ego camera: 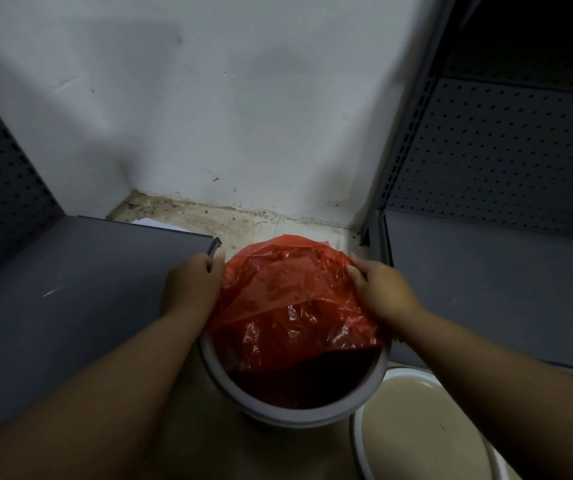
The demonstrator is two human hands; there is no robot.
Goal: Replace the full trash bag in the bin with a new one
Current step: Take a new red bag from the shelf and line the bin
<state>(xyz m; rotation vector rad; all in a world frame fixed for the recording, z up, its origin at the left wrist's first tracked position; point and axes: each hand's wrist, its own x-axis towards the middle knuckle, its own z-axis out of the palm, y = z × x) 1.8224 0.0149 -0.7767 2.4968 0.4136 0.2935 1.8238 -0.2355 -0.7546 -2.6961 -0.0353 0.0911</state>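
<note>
— Where does the one view sit?
— On the person's head, aimed forward and steeply down, close over the grey bin on the floor.
— What frames it?
— Both forearms reach in from the bottom edge; a white wall fills the top, with grey shelving at either side.
— Any second view?
— None to compare.
</note>
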